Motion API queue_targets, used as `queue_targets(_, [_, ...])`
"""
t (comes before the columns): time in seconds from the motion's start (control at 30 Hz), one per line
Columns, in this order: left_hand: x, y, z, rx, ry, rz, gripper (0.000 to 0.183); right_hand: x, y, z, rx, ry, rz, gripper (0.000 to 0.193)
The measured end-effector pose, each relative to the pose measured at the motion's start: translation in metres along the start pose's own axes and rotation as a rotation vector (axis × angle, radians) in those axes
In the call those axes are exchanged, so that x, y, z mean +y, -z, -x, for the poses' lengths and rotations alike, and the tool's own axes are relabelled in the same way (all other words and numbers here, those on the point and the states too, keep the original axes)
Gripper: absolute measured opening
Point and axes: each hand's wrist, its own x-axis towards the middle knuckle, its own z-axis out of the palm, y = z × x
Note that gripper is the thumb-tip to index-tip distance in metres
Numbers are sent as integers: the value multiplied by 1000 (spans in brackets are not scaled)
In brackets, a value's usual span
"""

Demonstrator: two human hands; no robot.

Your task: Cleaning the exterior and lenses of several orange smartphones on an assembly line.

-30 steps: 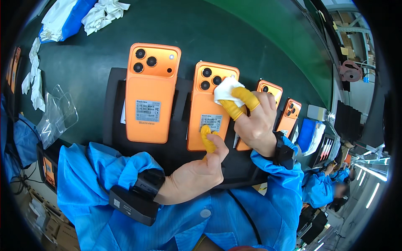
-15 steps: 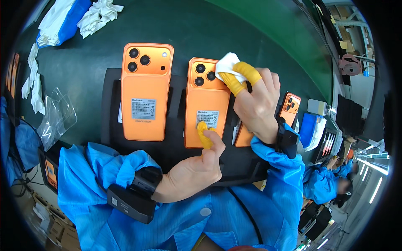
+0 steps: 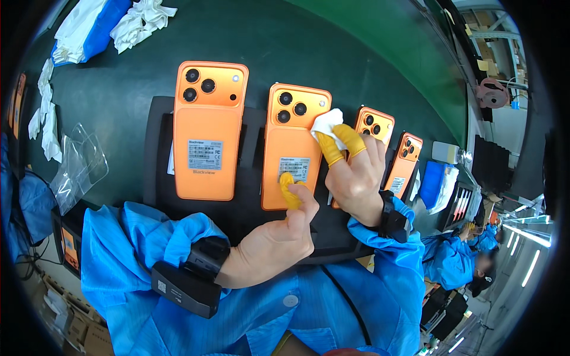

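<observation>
The orange phone (image 3: 291, 154) has a smooth, satin back with glossy lenses; the white cloth (image 3: 325, 123) looks soft, the yellow finger cots (image 3: 350, 139) rubbery, the tray (image 3: 155, 148) matt black

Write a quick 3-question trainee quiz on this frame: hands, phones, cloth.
1. True or false: the right hand presses a white cloth on the second orange phone from the left.
2. How many orange phones lie in the row on the green belt?
3. What does the left hand touch? A) the clear plastic bag B) the label on the second orange phone C) the leftmost phone

Key: 1 true; 2 four; 3 B
</observation>
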Motion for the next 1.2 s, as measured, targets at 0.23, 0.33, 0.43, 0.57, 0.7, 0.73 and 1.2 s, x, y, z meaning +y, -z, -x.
queue_targets(0.23, [1,-3,-1,20,23,23,15,-4,-3,-2,16,47,-28,36])
queue_targets(0.33, [0,-1,-2,18,37,13,15,2,-2,-4,38,65,30,36])
queue_targets(0.43, [0,-2,-2,21,21,23,14,8,-1,-10,47,9,81,30])
queue_targets(0.57, [-1,0,0,-2,11,20,13,21,-7,-29,47,-20,22,27])
queue_targets(0.7, [2,-3,0,16,10,45,11,21,-10,-32,58,-11,10,27])
queue_targets(0.73, [2,-5,-2,26,8,42,11,22,-11,-29,55,-1,14,27])
queue_targets(1.2, [-9,5,-3,-33,-33,50,15,4,-3,-5,11,59,-17,30])
